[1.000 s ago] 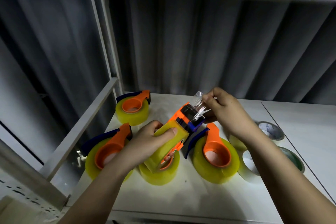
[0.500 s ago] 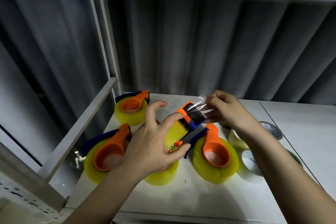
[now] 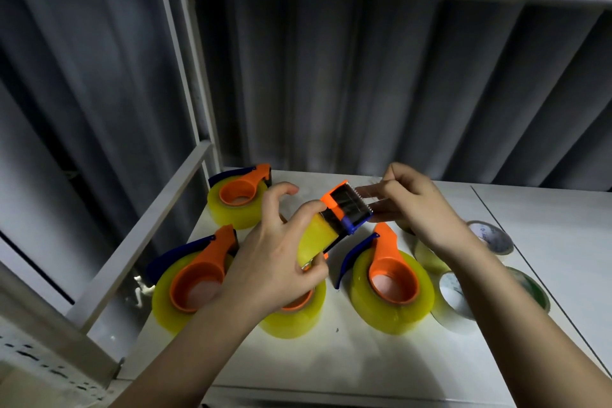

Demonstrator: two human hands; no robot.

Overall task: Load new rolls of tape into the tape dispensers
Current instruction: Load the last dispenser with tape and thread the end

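Item: orange-and-blue tape dispenser [image 3: 344, 209], loaded with a yellow roll [image 3: 316, 238], being held in the air above the white table [image 3: 331, 361], the landmark for this entry. Left hand [image 3: 275, 262] is gripping the roll between thumb and curled fingers, index finger lifted free. Right hand [image 3: 417, 205] is pinching the clear tape end [image 3: 367, 190] at the toothed cutter edge, fingers pressed together. Step in hand, by judgement: drawing the free end over the blade; it is going best with the strip kept flat and square to the teeth, fingertips staying clear of them, and the left grip steadying the roll against the pull. On the table: three loaded dispensers, far-left [image 3: 238, 199], near-left [image 3: 188, 281] and right of centre [image 3: 390, 278]; another yellow roll [image 3: 294, 315] directly under the left hand; spare rolls [image 3: 457, 301] lying along the right edge
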